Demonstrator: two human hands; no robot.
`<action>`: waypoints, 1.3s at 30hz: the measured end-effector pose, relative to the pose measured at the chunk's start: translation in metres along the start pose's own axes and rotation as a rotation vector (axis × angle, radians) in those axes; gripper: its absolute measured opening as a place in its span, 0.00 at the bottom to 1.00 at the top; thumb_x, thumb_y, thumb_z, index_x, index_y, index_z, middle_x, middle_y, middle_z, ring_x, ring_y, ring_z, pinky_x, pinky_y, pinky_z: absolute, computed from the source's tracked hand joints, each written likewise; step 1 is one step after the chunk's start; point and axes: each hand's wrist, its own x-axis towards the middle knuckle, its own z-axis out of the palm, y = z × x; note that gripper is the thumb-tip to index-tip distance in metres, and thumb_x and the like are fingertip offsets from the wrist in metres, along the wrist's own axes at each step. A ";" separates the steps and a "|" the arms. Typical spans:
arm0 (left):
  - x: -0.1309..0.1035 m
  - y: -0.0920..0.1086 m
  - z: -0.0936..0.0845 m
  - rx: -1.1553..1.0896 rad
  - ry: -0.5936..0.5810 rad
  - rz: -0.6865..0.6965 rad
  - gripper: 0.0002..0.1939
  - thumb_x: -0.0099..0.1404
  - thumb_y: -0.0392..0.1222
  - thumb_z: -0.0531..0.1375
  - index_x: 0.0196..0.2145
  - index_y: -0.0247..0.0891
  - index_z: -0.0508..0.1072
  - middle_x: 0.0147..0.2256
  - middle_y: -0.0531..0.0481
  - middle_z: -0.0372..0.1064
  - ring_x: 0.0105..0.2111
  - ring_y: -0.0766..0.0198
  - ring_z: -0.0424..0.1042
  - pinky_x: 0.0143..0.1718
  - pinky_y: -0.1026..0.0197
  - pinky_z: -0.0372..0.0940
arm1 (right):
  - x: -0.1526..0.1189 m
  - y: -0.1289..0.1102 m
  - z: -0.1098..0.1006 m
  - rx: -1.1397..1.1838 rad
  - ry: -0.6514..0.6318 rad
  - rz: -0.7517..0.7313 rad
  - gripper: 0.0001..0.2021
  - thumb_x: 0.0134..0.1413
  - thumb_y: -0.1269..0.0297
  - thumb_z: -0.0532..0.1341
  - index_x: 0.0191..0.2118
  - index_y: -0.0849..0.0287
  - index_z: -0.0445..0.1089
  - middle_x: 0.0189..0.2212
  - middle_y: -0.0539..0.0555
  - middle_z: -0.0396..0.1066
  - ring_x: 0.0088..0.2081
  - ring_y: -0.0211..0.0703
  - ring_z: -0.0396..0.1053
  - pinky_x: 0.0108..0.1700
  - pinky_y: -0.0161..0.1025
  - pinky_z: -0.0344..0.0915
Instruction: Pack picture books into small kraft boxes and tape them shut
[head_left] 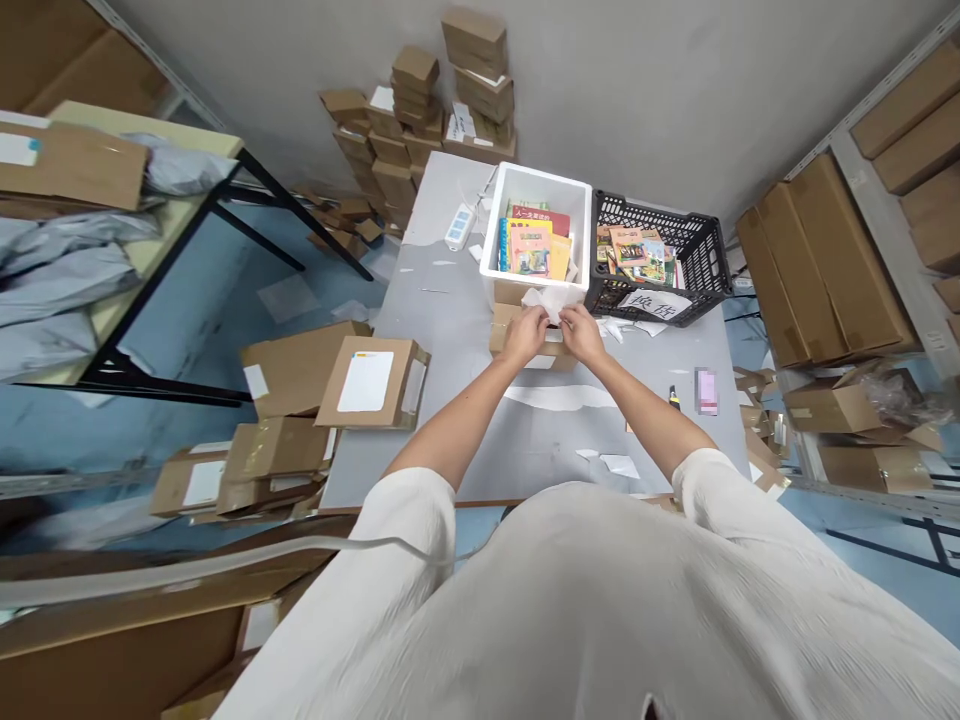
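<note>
Both hands meet at the front of a white bin [491, 245] that holds several colourful books [531, 250]. My left hand [527, 332] pinches the left side of a crumpled white paper [553, 300], and my right hand [581, 332] pinches its right side. Beneath the hands lies a brown cardboard box [505, 325], partly covered by them. Right of the bin stands a black plastic crate [701, 255] with more books and a handwritten white sign [654, 303] on its front.
A labelled carton [401, 385] sits at the left edge of the grey table [450, 440]. A power strip [460, 227] lies at the back left. A black and yellow cutter [674, 398] and paper scraps [619, 466] are on the right. Stacked boxes [394, 150] stand behind.
</note>
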 end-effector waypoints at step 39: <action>-0.027 -0.019 0.019 0.162 -0.095 -0.046 0.21 0.74 0.39 0.56 0.60 0.42 0.80 0.66 0.31 0.74 0.76 0.34 0.57 0.76 0.24 0.43 | -0.016 0.006 0.036 -0.162 -0.241 0.019 0.31 0.70 0.66 0.57 0.76 0.60 0.68 0.80 0.68 0.61 0.80 0.65 0.55 0.79 0.67 0.50</action>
